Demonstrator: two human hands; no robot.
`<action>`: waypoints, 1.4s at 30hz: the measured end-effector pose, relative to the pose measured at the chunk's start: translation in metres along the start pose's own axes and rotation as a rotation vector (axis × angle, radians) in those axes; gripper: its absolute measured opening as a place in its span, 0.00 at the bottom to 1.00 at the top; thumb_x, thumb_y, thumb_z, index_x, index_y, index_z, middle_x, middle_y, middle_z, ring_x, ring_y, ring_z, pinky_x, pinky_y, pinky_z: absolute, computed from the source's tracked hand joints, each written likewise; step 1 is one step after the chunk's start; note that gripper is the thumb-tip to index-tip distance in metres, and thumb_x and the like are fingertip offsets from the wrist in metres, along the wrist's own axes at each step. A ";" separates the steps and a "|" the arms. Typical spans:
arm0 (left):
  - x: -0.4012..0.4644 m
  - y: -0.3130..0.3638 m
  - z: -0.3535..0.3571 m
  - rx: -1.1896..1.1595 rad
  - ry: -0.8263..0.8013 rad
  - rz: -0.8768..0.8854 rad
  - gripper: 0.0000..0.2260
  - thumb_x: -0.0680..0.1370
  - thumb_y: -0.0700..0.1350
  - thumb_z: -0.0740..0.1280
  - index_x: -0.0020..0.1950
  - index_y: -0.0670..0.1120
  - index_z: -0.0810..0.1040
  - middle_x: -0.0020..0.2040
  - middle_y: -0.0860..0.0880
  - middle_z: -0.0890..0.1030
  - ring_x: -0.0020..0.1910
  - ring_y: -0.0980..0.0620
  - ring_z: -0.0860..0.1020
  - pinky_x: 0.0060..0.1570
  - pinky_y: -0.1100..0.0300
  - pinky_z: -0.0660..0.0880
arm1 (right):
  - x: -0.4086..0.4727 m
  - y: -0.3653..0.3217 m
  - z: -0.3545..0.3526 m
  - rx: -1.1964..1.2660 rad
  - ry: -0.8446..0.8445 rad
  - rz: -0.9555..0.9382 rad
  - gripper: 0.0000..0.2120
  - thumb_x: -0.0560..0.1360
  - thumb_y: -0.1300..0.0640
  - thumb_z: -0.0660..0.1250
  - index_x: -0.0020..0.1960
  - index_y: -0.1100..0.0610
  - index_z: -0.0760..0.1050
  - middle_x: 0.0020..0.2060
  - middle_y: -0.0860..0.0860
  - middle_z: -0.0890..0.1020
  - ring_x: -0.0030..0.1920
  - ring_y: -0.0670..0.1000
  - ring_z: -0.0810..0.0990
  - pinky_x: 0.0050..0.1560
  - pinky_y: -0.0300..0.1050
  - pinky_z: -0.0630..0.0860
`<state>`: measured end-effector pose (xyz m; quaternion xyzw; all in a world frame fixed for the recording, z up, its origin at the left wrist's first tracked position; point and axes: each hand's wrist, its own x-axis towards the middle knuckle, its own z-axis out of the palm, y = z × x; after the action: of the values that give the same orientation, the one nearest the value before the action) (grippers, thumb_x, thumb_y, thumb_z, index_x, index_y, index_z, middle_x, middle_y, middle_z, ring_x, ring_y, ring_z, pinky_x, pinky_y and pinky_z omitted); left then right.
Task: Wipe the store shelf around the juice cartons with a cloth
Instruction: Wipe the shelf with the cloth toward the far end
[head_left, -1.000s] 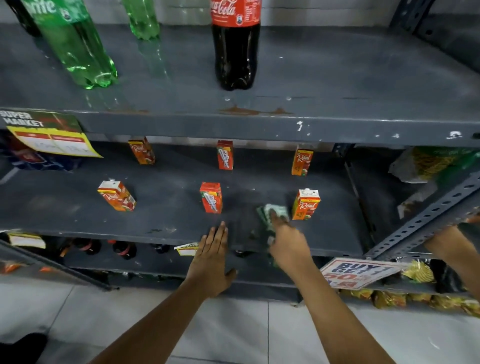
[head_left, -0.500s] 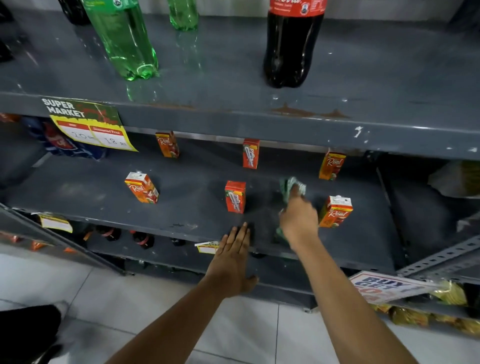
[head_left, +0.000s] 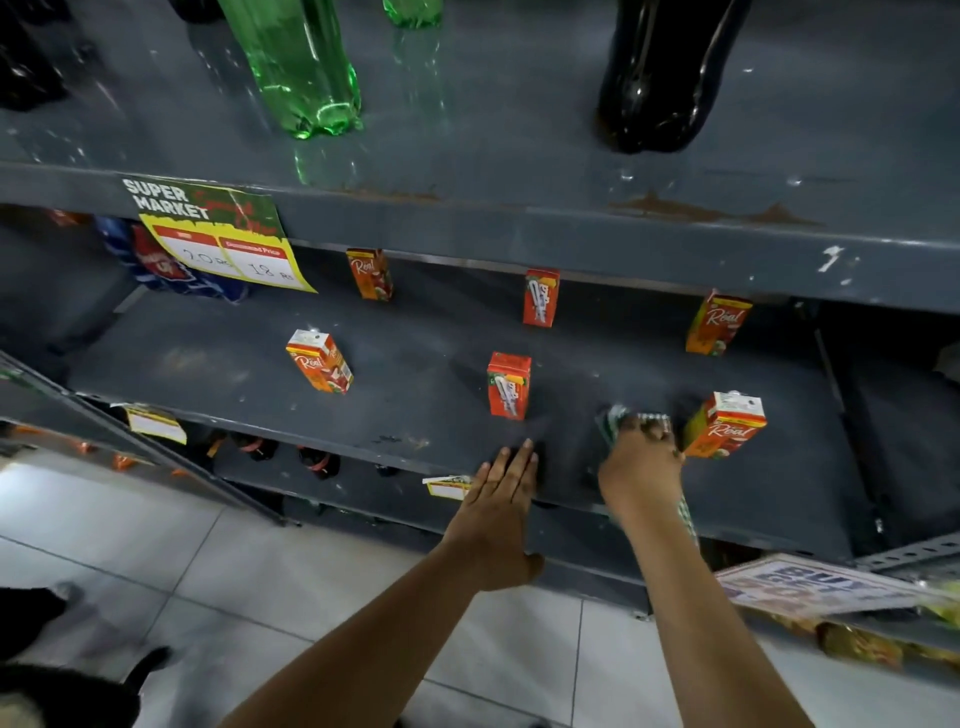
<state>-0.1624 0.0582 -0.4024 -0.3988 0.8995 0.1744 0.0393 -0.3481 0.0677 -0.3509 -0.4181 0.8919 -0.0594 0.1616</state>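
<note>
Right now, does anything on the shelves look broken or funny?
Yes. The upper shelf's front edge has brown rust patches and chipped paint. The front-left juice carton looks turned askew to its neighbours. Nothing looks spilled.

Two forearms visible, both bare from elbow region to wrist; no sleeves, cuffs or gloves in frame. Left hand (head_left: 498, 512): bare, no ring, band or watch discernible. Right hand (head_left: 641, 473): bare, wrist unadorned; fingertips blurred, detail unclear. Dark shape, possibly footwear (head_left: 62, 680), on floor tiles below and left of left hand; outline indistinct.
</note>
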 end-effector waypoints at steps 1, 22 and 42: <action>0.000 0.000 0.000 -0.013 -0.004 -0.012 0.52 0.72 0.58 0.71 0.79 0.47 0.34 0.79 0.51 0.33 0.77 0.50 0.33 0.76 0.52 0.37 | 0.000 0.007 0.014 -0.069 0.001 -0.053 0.33 0.74 0.58 0.65 0.75 0.63 0.55 0.74 0.65 0.59 0.74 0.65 0.57 0.73 0.62 0.57; 0.000 -0.050 -0.016 0.050 0.042 -0.054 0.48 0.75 0.59 0.66 0.79 0.42 0.36 0.79 0.47 0.34 0.78 0.48 0.35 0.77 0.53 0.39 | 0.007 -0.016 -0.011 0.393 0.036 -0.302 0.26 0.75 0.66 0.60 0.73 0.58 0.64 0.64 0.61 0.76 0.59 0.62 0.78 0.53 0.46 0.75; -0.009 -0.026 -0.003 0.199 0.055 -0.016 0.37 0.82 0.56 0.56 0.79 0.40 0.36 0.80 0.44 0.35 0.78 0.46 0.35 0.73 0.55 0.33 | -0.019 -0.021 0.047 0.167 0.026 -0.453 0.28 0.77 0.64 0.56 0.76 0.57 0.58 0.77 0.56 0.60 0.77 0.56 0.54 0.78 0.49 0.49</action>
<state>-0.1369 0.0472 -0.4049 -0.4047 0.9098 0.0729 0.0553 -0.3054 0.0701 -0.3853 -0.5919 0.7693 -0.1734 0.1666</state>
